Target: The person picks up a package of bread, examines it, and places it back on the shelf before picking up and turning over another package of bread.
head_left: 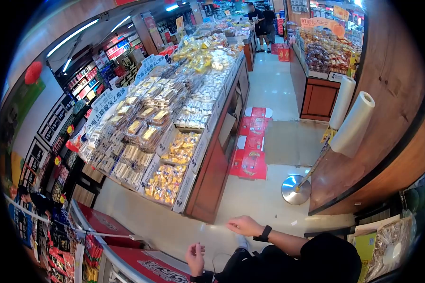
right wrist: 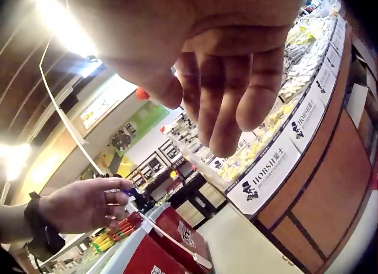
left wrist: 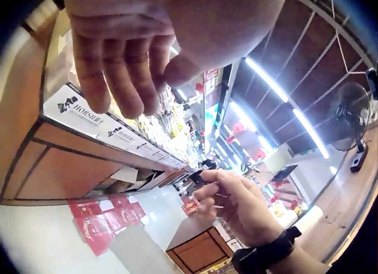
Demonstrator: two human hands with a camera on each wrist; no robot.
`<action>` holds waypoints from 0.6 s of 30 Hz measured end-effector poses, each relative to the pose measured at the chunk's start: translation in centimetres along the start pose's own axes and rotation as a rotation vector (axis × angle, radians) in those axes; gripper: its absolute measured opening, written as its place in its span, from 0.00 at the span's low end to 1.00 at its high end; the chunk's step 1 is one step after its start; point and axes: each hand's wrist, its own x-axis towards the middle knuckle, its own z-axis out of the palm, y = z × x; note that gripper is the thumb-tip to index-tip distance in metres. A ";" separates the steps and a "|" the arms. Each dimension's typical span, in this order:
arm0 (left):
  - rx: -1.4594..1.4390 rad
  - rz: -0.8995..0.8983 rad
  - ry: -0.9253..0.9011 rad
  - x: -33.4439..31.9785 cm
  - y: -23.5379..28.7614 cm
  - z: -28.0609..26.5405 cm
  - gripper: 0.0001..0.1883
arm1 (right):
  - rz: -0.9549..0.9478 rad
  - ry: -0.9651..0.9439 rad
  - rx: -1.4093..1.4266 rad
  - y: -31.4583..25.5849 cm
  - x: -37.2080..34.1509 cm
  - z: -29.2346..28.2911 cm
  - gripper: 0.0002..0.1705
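Low in the head view my left hand (head_left: 195, 258) is held up over the floor, its fingers loosely bent around nothing. My right hand (head_left: 245, 226), with a black band on the wrist, hovers just in front of the near corner of a display counter (head_left: 208, 193). Its fingers hang relaxed and empty, as the right wrist view also shows. Packaged snacks in yellow wrappers (head_left: 165, 181) fill the counter's front bins, behind white printed labels (right wrist: 269, 174). Rows of wrapped cakes (head_left: 148, 129) lie farther back.
To the right, plastic bag rolls (head_left: 356, 122) stand on a pole with a round metal base (head_left: 296, 189) beside a curved wooden wall (head_left: 387, 118). Flattened red cartons (head_left: 250, 158) lie on the aisle floor. Two people (head_left: 257, 21) stand far down the aisle. A red-panelled case (head_left: 146, 264) is at lower left.
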 end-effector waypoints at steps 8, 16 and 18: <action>-0.088 0.156 -0.181 15.2 2.6 7.0 0.10 | 0.094 0.079 -0.090 1.5 8.0 -4.4 0.17; -0.163 0.203 -0.417 28.0 6.3 13.7 0.09 | 0.210 0.344 -0.218 4.3 13.7 -9.8 0.14; -0.160 0.195 -0.457 29.8 6.3 14.6 0.10 | 0.271 0.365 -0.223 4.8 14.3 -10.2 0.15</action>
